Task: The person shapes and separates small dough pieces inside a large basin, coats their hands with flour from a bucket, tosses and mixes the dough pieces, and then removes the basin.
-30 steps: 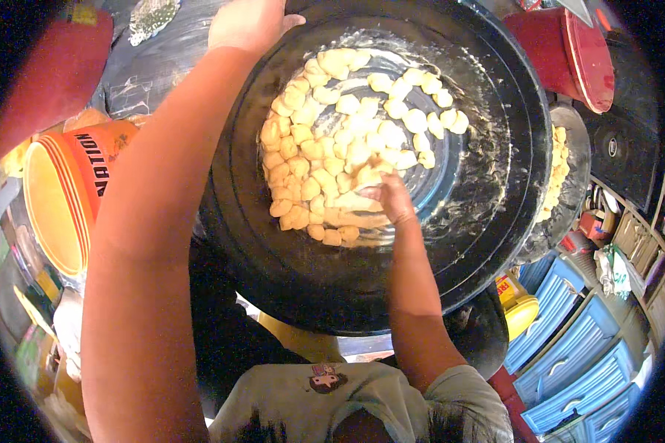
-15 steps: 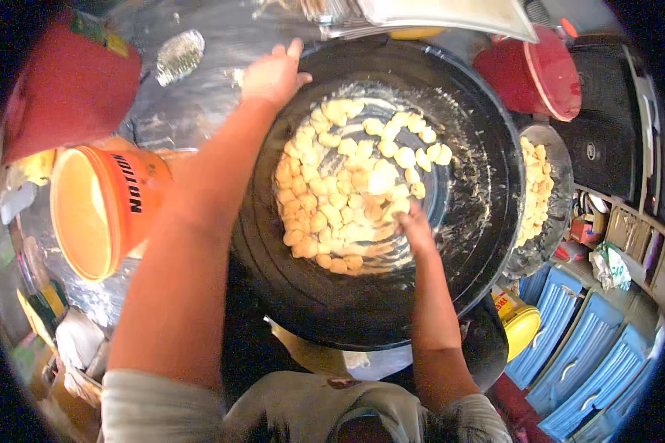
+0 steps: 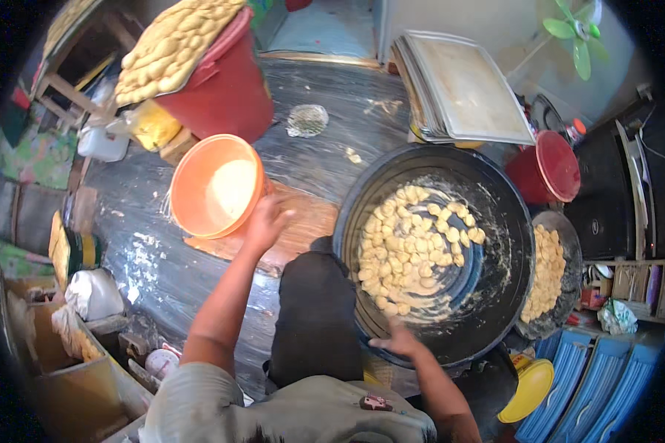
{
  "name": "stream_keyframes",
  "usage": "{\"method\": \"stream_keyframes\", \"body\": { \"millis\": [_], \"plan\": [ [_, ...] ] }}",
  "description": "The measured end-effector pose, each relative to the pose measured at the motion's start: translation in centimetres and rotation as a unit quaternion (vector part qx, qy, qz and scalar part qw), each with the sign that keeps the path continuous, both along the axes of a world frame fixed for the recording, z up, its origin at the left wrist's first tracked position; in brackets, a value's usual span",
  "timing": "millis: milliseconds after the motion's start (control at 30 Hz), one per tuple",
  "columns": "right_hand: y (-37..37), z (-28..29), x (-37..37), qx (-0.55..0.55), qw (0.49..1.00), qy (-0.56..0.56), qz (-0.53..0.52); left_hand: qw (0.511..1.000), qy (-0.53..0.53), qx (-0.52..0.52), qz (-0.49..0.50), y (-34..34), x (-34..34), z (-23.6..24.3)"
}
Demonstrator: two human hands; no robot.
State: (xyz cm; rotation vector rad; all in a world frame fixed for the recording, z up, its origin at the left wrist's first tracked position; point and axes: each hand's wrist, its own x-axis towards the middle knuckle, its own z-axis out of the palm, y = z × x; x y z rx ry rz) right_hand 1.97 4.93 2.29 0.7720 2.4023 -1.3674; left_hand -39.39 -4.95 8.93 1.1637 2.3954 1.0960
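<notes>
A wide black basin [image 3: 506, 306] holds a heap of round, pale-yellow dough balls [image 3: 391, 247], with flour streaked over its bottom. My right hand [image 3: 400, 341] is over the basin's near-left side, fingers apart and with nothing seen in them, just short of the dough balls. Off to the left stands an orange bucket [image 3: 181, 199] with pale flour [image 3: 231, 188] inside. Beside its right wall, my left hand [image 3: 267, 223] has its fingers spread and appears empty; whether it touches the bucket I cannot tell. Under the bucket and this hand lies a brown wooden board [image 3: 303, 221].
Right of the basin sits a bowl [image 3: 569, 284] of more dough pieces. A dough-covered tray [image 3: 174, 52] tops a large red tub [image 3: 229, 100]. Stacked metal trays [image 3: 469, 88] stand behind the basin, near a smaller red bucket [image 3: 547, 166]. A foil piece [image 3: 307, 120] lies on the floor.
My left hand has left the basin's far-left rim and moved to the orange bucket. My right hand has drawn back from the dough balls toward the near rim. The view has shifted left.
</notes>
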Motion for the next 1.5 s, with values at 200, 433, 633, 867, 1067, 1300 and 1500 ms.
{"method": "stream_keyframes", "body": {
  "millis": [200, 433, 633, 867, 1067, 1300, 1500],
  "plan": [
    [-4.7, -1.5, -3.4, 0.029, 0.998, -0.053, 0.035, 0.966, -0.078, 0.049, 0.242, -12.3, -7.2, -0.5],
    [-4.9, -4.3, -2.8, -0.014, 0.999, -0.019, 0.044, 0.955, -0.070, -0.228, 0.178, -10.4, -19.7, -8.0],
    [-5.4, -8.8, 2.3, 0.067, 0.992, -0.071, 0.081, 0.908, 0.048, -0.400, 0.115, -3.9, -21.6, -16.5],
    [-6.0, -5.8, -1.6, -0.009, 0.994, -0.011, 0.106, 0.854, -0.012, -0.511, -0.099, -14.5, -29.4, -28.2],
    [-4.3, -2.1, -2.3, 0.004, 0.999, -0.038, 0.021, 0.740, -0.450, -0.499, -0.013, -5.7, -20.8, -20.8],
    [-3.8, -0.6, -3.5, -0.020, 0.996, -0.072, 0.043, 0.813, -0.525, -0.170, 0.183, -7.0, -20.2, -10.5],
    [-4.6, -0.7, -3.3, 0.045, 0.998, -0.035, 0.033, 0.815, -0.526, 0.202, 0.140, -1.4, -11.7, 3.3]
  ]
}}
